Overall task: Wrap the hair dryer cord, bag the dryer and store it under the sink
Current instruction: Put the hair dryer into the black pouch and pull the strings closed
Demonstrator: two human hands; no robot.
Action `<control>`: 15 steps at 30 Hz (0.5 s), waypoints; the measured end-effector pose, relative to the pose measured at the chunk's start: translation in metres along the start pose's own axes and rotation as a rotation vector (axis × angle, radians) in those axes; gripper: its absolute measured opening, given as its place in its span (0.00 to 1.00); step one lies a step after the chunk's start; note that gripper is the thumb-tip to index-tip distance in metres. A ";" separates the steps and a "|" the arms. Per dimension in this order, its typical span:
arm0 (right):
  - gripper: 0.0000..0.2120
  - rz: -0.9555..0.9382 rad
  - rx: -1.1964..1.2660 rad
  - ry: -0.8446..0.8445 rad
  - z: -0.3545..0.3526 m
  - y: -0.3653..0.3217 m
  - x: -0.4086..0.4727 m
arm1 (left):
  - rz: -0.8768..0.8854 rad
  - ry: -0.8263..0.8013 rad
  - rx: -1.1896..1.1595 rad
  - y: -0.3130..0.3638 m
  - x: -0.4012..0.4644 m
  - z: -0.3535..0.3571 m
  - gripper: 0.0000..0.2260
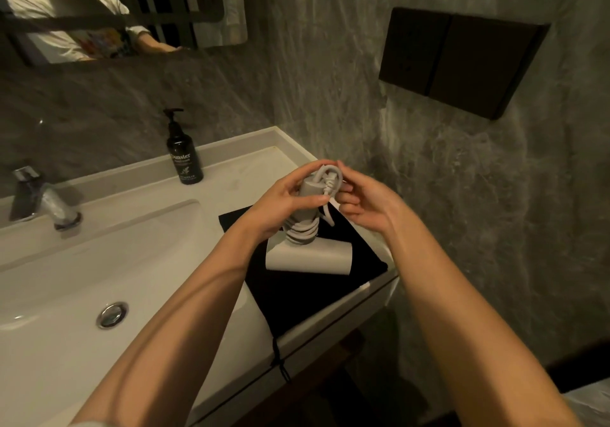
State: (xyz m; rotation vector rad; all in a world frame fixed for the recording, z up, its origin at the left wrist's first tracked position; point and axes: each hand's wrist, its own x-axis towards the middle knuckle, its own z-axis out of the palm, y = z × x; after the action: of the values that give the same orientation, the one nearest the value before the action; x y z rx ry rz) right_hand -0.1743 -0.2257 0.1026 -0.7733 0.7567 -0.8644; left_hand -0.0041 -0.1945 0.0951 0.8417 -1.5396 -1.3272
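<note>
Dark pump soap bottle (183, 156), upright on the white counter ledge, centre frame. Chrome faucet (43, 200), left edge. Round chrome drain (112, 314), lower left. Wall mirror (132, 14), upper left. Dark rectangular wall panel (462, 60), upper right.

A pale grey hair dryer (308, 256) and its off-white cord (325, 182) were seen against a black bag (297, 294). The sink (82, 261) was white, the soap bottle (183, 156) black, the wall (429, 179) grey-veined.
</note>
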 end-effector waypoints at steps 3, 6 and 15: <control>0.10 -0.041 0.125 0.011 0.003 -0.010 0.011 | -0.060 -0.009 -0.107 -0.003 -0.004 -0.003 0.19; 0.11 -0.120 0.193 0.124 0.012 -0.021 0.022 | -0.038 0.045 -0.057 -0.002 -0.007 0.000 0.23; 0.12 -0.195 0.301 0.309 0.009 -0.021 0.041 | -0.048 0.164 0.100 -0.003 -0.005 0.006 0.18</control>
State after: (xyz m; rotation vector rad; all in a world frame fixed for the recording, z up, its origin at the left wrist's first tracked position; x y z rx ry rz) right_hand -0.1567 -0.2671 0.1142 -0.4540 0.8060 -1.2608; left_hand -0.0078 -0.1880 0.0910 1.0308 -1.4741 -1.1913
